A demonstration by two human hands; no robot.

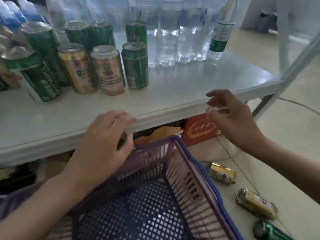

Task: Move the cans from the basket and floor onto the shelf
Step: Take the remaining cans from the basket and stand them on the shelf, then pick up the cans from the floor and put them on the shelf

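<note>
A purple mesh basket (188, 172) with a blue rim stands on the floor below the white shelf (173, 94); the part of its inside that I see holds no can. Three cans lie on the floor right of it: a gold can (222, 173), a second gold can (256, 203) and a green can (270, 231). Several green and gold cans (107, 70) stand upright on the shelf's left half. My left hand (103, 141) is closed around a brownish can (123, 138), mostly hidden, at the shelf's front edge above the basket. My right hand (232, 115) hovers by the shelf edge, fingers spread, holding nothing.
Clear water bottles (180, 40) stand in rows along the back of the shelf. A red box (199, 129) and other packages sit under the shelf. A grey slanted shelf leg (284, 73) rises at the right, with pale floor beyond it.
</note>
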